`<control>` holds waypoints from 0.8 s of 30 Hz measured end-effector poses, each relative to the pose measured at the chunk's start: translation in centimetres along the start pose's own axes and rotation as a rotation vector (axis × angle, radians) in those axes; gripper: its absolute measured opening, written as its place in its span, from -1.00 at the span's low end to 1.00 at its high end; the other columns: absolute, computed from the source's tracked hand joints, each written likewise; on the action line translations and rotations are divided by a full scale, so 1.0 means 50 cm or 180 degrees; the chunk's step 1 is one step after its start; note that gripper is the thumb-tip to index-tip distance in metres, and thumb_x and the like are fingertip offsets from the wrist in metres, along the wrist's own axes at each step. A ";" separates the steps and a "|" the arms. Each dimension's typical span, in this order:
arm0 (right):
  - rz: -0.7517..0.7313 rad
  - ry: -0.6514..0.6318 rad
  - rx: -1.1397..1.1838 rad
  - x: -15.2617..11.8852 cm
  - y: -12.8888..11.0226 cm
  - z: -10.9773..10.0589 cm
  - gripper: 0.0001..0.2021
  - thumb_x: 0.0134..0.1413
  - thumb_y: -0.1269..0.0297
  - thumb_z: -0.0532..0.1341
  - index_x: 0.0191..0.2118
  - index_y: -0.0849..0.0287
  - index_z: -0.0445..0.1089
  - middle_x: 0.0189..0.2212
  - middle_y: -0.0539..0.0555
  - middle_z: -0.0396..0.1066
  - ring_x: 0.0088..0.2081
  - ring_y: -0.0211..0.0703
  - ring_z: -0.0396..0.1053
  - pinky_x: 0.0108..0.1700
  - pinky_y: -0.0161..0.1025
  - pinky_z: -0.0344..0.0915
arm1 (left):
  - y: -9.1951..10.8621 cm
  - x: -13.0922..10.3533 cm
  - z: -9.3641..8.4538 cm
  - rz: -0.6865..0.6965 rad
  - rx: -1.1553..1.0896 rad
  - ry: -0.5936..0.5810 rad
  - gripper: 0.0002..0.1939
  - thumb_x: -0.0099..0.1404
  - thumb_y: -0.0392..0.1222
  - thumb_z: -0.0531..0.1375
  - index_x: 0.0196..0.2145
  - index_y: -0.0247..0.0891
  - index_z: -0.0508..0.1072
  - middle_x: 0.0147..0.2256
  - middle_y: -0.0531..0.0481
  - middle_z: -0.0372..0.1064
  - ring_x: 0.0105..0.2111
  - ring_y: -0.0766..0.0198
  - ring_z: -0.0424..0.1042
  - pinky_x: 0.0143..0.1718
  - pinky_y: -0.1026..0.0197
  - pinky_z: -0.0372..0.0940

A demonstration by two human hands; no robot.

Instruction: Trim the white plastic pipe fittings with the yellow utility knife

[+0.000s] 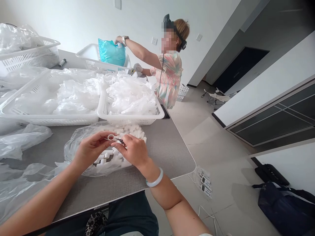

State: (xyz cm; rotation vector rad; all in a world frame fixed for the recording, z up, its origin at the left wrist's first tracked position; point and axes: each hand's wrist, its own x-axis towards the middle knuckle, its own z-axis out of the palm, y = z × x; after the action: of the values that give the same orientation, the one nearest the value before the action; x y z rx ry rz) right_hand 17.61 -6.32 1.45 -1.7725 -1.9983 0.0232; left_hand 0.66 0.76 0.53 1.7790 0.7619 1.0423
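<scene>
My left hand pinches a small white plastic ring-shaped piece between thumb and fingers. My right hand, with a pale bracelet at the wrist, is closed round a small dark pointed tool; its tip reaches toward the ring. Whether the tool is tweezers or a blade I cannot tell. Both hands are above an open clear plastic bag that lies on the grey table. Several white plastic pieces lie in the bag, partly hidden by my hands.
White baskets full of clear plastic bags stand beyond my hands. More loose bags lie on the left. Across the table a person holds a blue bag over another basket. The table's corner is at my right.
</scene>
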 end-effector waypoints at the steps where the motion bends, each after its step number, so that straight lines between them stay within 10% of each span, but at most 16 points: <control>1: -0.0010 0.0000 -0.0015 0.000 0.000 0.001 -0.48 0.36 -0.19 0.03 -0.39 0.17 0.36 -0.55 -0.01 0.33 -0.52 -0.28 0.35 -0.53 -0.38 0.04 | -0.003 0.000 0.000 0.0105 0.0096 0.0013 -0.65 0.22 0.14 0.34 -0.18 -0.15 0.61 -0.35 -0.04 0.52 -0.37 0.18 0.49 -0.36 0.20 0.48; 24: 0.0157 -0.0022 -0.0045 0.000 -0.001 0.001 -0.49 0.44 -0.08 -0.03 -0.38 0.16 0.40 -0.55 -0.01 0.35 -0.55 -0.30 0.30 -0.54 -0.36 -0.01 | 0.007 0.004 -0.004 0.0679 0.0339 -0.0051 -0.77 0.29 0.05 0.31 -0.18 -0.07 0.62 -0.16 -0.09 0.51 -0.30 0.14 0.49 -0.40 0.19 0.40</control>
State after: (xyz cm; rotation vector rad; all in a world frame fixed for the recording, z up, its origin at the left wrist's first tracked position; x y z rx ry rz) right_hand 17.54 -6.30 1.40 -1.8327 -1.9639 0.0312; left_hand 0.62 0.87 0.95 1.9911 0.6379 1.1431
